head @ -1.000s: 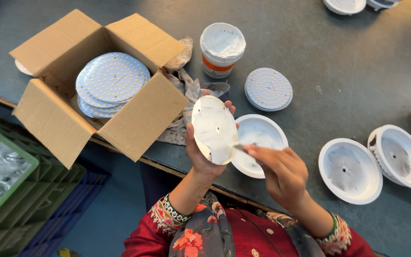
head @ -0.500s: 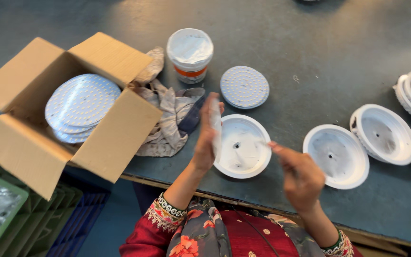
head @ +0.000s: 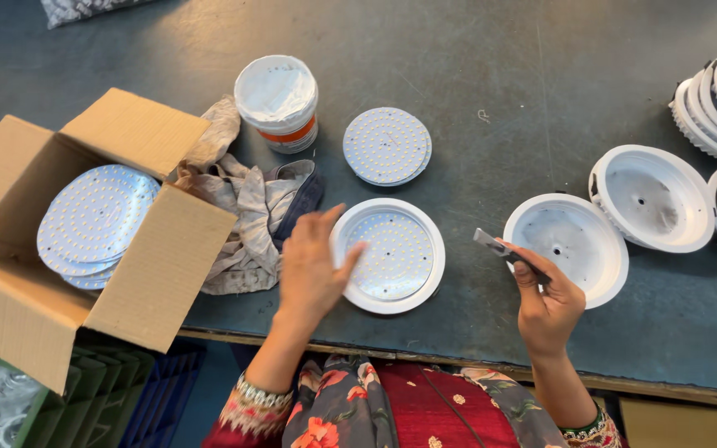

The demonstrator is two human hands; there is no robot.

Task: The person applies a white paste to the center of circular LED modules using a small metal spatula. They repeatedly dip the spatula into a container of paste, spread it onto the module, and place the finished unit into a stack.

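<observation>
Two hands work over the counter (head: pixel 491 75); the left hand (head: pixel 310 267) lies spread, fingertips on the rim of the white housing (head: pixel 435 274) where the dotted disc (head: pixel 392 253) sits; the right hand (head: pixel 548 303) pinches a thin flat tool (head: pixel 491 243) just beside it; judged best to press the disc evenly so it beds flat and centred, holding the tool clear.

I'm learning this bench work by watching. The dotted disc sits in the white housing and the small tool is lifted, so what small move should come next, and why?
Probably press the round LED board flat with the left hand, whose fingers already touch the white housing at its edge. The right hand holds the small flat tool clear, beside an empty housing.
</observation>
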